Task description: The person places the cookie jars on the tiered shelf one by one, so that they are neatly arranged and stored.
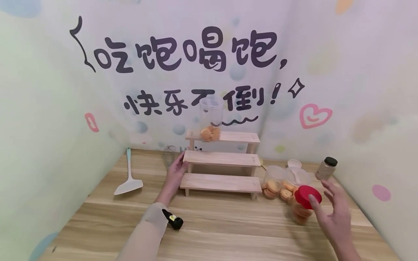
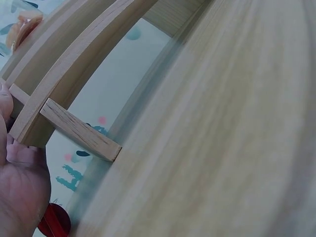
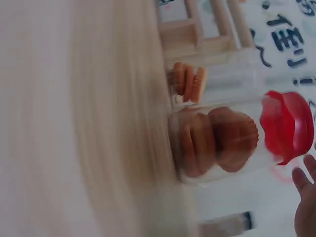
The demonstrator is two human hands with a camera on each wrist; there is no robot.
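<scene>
A three-tier wooden shelf [image 1: 222, 158] stands at the middle of the table. My left hand [image 1: 177, 167] grips the left end of its middle tier. In the left wrist view, the fingers of that hand [image 2: 24, 182] curl around the end of a plank [image 2: 74, 71]. To the right, a clear jar of cookies [image 1: 299, 214] has a red lid [image 1: 305, 197]. My right hand [image 1: 336, 215] is beside this lid, fingers spread. In the right wrist view, a small gap shows between its fingertips and the red lid [image 3: 296, 128].
A clear jar [image 1: 211, 114] with cookies at its bottom stands on the top tier. Two more cookie jars [image 1: 271, 190] stand right of the shelf. A dark-capped jar [image 1: 326, 168] is farther right. On the left lie a spatula [image 1: 128, 185] and a whisk [image 1: 169, 156].
</scene>
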